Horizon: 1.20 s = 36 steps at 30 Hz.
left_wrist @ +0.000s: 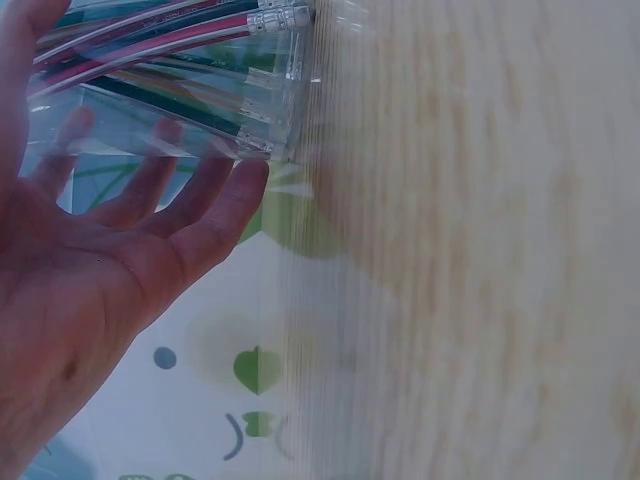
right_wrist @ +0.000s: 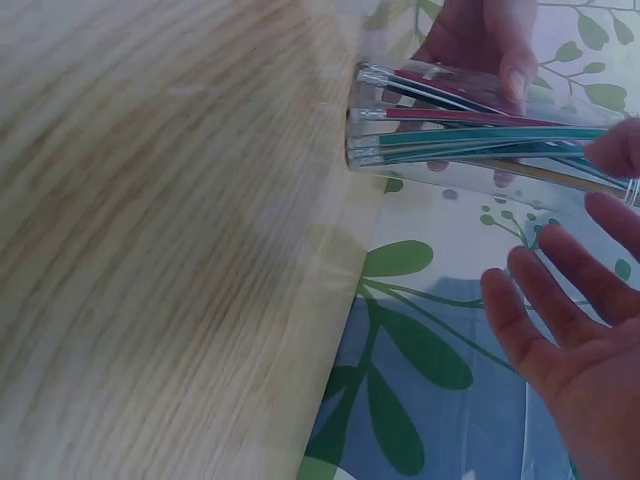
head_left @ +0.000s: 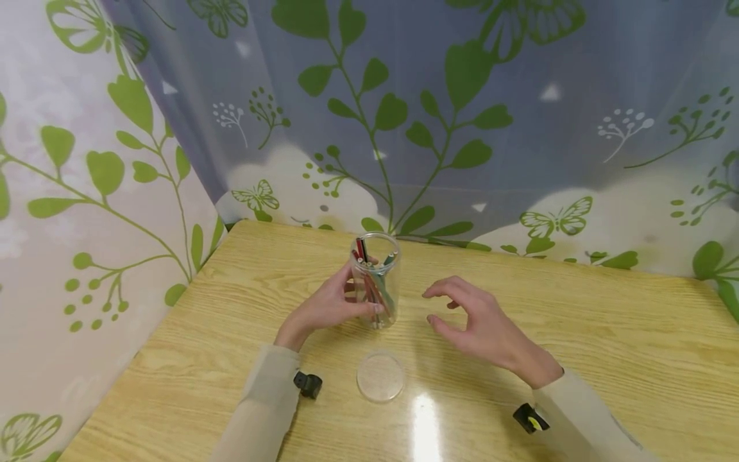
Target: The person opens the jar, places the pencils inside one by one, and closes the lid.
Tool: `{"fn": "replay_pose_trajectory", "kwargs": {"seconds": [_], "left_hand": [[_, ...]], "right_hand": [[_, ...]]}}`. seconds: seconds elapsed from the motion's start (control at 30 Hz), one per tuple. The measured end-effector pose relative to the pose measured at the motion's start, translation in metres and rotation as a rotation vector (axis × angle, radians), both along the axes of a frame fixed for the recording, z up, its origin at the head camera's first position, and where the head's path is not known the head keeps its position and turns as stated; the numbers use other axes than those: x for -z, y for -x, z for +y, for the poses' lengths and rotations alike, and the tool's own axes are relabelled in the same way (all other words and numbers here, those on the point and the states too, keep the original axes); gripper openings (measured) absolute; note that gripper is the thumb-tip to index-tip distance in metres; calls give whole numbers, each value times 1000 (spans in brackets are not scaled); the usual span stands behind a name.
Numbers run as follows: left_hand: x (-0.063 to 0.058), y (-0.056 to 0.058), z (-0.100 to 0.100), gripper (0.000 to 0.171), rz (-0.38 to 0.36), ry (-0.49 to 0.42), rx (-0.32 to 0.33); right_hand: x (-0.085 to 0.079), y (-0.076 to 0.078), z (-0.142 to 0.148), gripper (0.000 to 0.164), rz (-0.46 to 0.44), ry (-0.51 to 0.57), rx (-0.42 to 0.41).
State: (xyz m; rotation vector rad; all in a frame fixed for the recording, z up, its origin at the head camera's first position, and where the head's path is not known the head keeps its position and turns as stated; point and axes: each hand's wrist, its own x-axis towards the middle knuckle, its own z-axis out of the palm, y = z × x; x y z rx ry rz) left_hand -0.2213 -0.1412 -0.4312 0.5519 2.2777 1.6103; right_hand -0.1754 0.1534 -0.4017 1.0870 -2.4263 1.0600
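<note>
A clear, tall jar (head_left: 394, 296) stands upright on the wooden table, its top uncovered. Several pencils (right_wrist: 470, 135) in red, green and black lean inside it, their metal eraser ends down at the jar's bottom. My left hand (head_left: 328, 303) holds the jar from the left, thumb across the front and fingers around the back. To the right of the jar, my right hand (head_left: 482, 324) hovers apart from it, fingers loosely bent and spread, nothing between them. A round transparent lid (head_left: 380, 377) lies flat on the table in front of the jar.
The light wooden table (head_left: 606, 321) reaches back to a blue curtain (head_left: 404, 128) printed with green leaves and butterflies. A similar pale patterned cloth (head_left: 86, 224) hangs along the left edge. Dark wrist cameras sit at both sleeves.
</note>
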Motion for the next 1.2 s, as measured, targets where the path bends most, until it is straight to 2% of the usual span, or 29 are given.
{"fn": "replay_pose_trajectory", "kwargs": {"seconds": [0.3, 0.63, 0.9, 1.2], "left_hand": [[2, 1, 0, 78, 8, 6, -6], [2, 1, -1, 78, 14, -7, 7], [1, 1, -1, 80, 16, 1, 10], [0, -1, -1, 84, -8, 10, -9]], "right_hand": [[15, -16, 3, 36, -71, -134, -108], [26, -30, -7, 37, -168, -318, -151], [30, -35, -21, 44, -180, -399, -182], [32, -36, -39, 44, -103, -513, -214]]}}
